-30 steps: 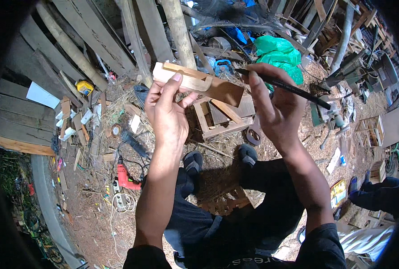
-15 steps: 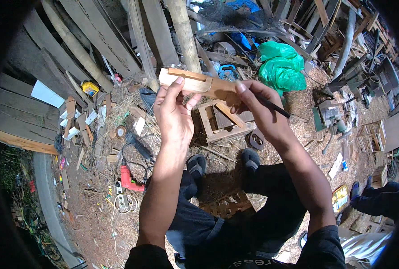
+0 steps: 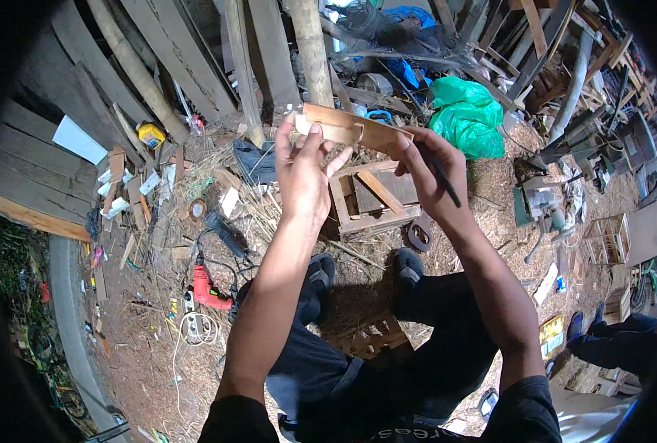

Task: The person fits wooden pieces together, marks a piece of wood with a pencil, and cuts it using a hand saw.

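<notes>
Both my hands hold a shaped wooden piece (image 3: 343,131) up in front of me. Its left part is pale, the rest browner, and a small step shows near the middle. My left hand (image 3: 303,181) grips the pale end, thumb on the near face and fingers behind. At the other end, my right hand (image 3: 440,181) pinches the wood between thumb and fingers. A thin dark stick (image 3: 443,183), like a pencil, is also tucked in my right hand and slants down over it. Beyond and below the wood stands a small wooden frame (image 3: 378,221).
A red power drill (image 3: 209,288) lies at the left near a white power strip (image 3: 194,325) with cable. Planks (image 3: 177,63) lean at the back. A green plastic bag (image 3: 467,118) and a machine (image 3: 546,207) stand right. Another person's legs (image 3: 616,332) show far right.
The wooden piece has shifted right in view and turned, its right end now tilted lower. Both hands moved with it, keeping hold. The dark stick now points more steeply down.
</notes>
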The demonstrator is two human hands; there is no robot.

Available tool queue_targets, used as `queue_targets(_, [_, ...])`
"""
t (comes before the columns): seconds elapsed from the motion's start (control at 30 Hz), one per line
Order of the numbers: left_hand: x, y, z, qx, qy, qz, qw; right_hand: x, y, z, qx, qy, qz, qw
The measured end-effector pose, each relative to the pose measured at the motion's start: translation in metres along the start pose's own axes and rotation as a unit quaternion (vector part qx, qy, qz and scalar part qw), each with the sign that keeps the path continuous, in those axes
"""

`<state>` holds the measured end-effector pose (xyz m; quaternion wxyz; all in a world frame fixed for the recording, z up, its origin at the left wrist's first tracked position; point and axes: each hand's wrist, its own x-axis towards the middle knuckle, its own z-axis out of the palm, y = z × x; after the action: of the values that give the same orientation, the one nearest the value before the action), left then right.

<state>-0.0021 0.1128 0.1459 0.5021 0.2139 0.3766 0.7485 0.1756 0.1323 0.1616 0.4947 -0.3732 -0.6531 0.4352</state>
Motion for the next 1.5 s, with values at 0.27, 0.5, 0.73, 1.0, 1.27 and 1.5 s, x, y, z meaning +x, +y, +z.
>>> queue_targets(0.27, [0.017,-0.008,-0.016,-0.030,0.015,-0.057,0.998,0.011,0.013,0.002,0.055,0.007,0.054,0.997])
queue_targets(0.5, [0.019,0.009,-0.037,-0.010,0.027,0.008,1.000,0.011,0.034,0.003,0.142,0.019,0.165,0.976])
queue_targets(0.73, [0.035,0.009,-0.069,0.190,0.010,-0.069,0.979,0.004,0.080,0.014,0.155,-0.038,0.247,0.956])
queue_targets(1.0, [0.051,-0.008,-0.101,0.292,-0.007,-0.167,0.942,0.003,0.144,0.059,0.153,-0.043,0.289,0.944])
queue_targets(1.27, [0.060,-0.060,-0.160,0.315,0.049,-0.221,0.922,-0.001,0.193,0.099,0.195,-0.079,0.301,0.930])
queue_targets(1.5, [0.063,-0.069,-0.167,0.336,0.038,-0.246,0.908,-0.034,0.198,0.110,0.138,-0.073,0.250,0.956])
